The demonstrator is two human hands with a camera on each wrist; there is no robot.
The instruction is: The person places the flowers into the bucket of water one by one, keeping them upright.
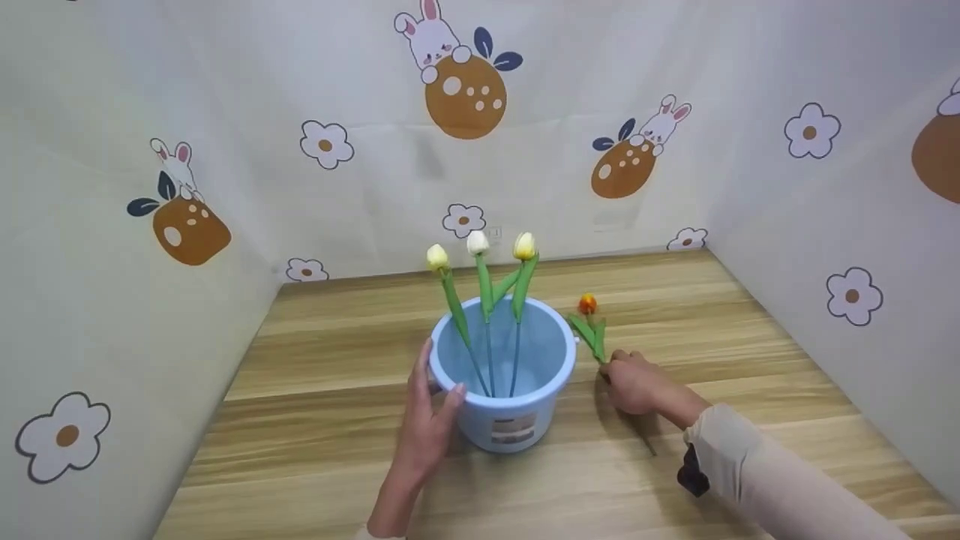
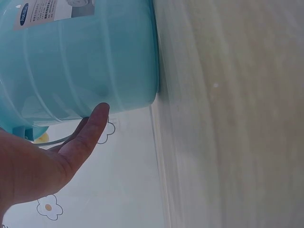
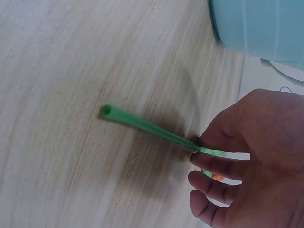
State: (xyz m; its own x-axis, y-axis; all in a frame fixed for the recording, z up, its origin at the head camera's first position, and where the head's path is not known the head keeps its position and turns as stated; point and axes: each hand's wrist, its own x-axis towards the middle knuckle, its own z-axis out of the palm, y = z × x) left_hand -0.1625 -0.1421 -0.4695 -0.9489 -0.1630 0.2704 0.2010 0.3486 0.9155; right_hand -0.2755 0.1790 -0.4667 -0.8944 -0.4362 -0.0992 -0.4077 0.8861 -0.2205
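Note:
A light-blue bucket (image 1: 474,426) stands upright on the wooden table. Three artificial tulips lean inside it: a pale yellow one (image 1: 437,258), a white one (image 1: 478,243) and a yellow-and-white one (image 1: 525,246). My left hand (image 1: 427,431) rests against the bucket's left side, its extended fingers and thumb near the rim. To the right of the bucket, my right hand (image 1: 637,384) pinches an orange tulip (image 1: 588,304) by the stem between thumb and fingertips. In the right wrist view, the hollow green stem end (image 3: 142,124) points away from the hand, close over the tabletop.
Patterned white cloth walls (image 1: 375,195) with rabbits, oranges and flowers enclose the table (image 1: 315,390) at the back and both sides. A printed label (image 1: 513,429) is on the bucket's front. Its handle (image 3: 285,75) hangs at the side.

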